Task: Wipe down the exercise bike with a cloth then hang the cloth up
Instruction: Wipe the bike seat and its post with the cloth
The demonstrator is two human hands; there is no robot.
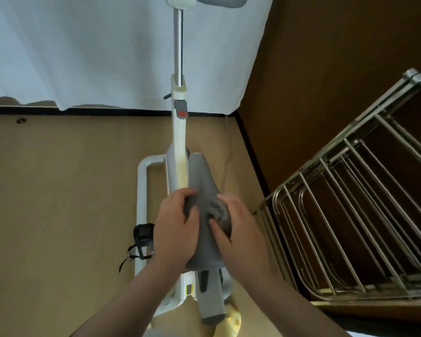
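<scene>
The white exercise bike (179,132) stands below me, its steel handlebar post rising to the top of the view. Its grey saddle (202,176) lies in the centre. My left hand (175,229) grips the saddle's left side. My right hand (233,229) presses a bunched grey cloth (219,211) onto the saddle's right side, the fingers curled around it. The cloth is nearly the same grey as the saddle and partly hidden by my fingers.
A metal drying rack (350,203) with several rails stands close on the right, against a brown wall. A white curtain (83,49) hangs behind the bike. A black pedal with a strap (142,235) sticks out at the left. The floor is tan.
</scene>
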